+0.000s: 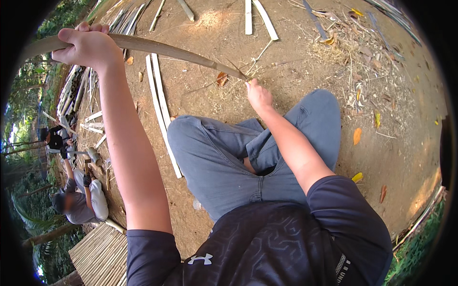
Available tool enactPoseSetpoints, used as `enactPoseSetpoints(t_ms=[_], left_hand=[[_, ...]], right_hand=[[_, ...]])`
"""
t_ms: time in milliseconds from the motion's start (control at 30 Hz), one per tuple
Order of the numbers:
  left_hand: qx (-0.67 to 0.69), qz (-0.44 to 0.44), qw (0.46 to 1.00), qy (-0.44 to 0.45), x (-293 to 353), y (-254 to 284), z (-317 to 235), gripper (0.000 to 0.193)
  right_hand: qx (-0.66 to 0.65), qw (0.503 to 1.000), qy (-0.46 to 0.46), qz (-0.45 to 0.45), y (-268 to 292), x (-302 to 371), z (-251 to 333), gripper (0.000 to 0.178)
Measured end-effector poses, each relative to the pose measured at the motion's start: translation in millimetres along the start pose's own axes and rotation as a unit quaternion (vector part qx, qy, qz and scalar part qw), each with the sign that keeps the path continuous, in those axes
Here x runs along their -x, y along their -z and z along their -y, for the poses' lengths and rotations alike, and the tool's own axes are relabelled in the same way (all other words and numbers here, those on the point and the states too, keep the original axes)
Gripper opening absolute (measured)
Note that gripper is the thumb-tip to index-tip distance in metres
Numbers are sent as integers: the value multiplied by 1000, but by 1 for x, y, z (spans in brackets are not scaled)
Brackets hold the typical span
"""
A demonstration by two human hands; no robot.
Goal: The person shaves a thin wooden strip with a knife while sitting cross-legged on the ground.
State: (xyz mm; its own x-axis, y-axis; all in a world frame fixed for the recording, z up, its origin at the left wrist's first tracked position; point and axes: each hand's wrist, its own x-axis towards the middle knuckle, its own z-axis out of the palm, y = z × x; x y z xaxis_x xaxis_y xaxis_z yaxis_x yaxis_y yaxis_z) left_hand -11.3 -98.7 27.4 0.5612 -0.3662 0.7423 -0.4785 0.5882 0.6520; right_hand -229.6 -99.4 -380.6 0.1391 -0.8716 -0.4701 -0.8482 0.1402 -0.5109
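Note:
A long brown-grey bamboo strip [167, 48] slants across the upper left, bowed by the wide lens. My left hand [91, 46] is raised and wrapped around it near the left rim of the view. At the strip's other end, low over the ground in front of my crossed legs, my right hand [260, 95] is closed with its fingertips on the tip. Whether a small tool is also in that right hand cannot be made out. Two pale split bamboo slats [162, 112] lie side by side on the dirt left of my knee.
Shavings and dry leaves [362, 78] litter the dirt at the right. More slats [248, 17] lie ahead, and piled strips [125, 21] at the far left. Two people sit at the left, one in a grey shirt [80, 209], near a bamboo mat [101, 255].

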Motion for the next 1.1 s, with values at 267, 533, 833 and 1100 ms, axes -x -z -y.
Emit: enactPoseSetpoints(t_ms=[267, 533, 833, 1100], left_hand=[[25, 25, 999, 0, 10, -30, -2, 32], [25, 13, 1000, 7, 10, -28, -4, 29], [8, -22, 1000, 11, 2, -14, 2, 27], [11, -12, 1000, 16, 11, -22, -2, 29]], right_hand=[[-7, 998, -40, 41, -21, -42, -49, 48], [2, 997, 19, -81, -28, -42, -55, 52], [36, 997, -39, 55, 13, -22, -22, 41], [52, 997, -65, 6, -1, -39, -41, 50]])
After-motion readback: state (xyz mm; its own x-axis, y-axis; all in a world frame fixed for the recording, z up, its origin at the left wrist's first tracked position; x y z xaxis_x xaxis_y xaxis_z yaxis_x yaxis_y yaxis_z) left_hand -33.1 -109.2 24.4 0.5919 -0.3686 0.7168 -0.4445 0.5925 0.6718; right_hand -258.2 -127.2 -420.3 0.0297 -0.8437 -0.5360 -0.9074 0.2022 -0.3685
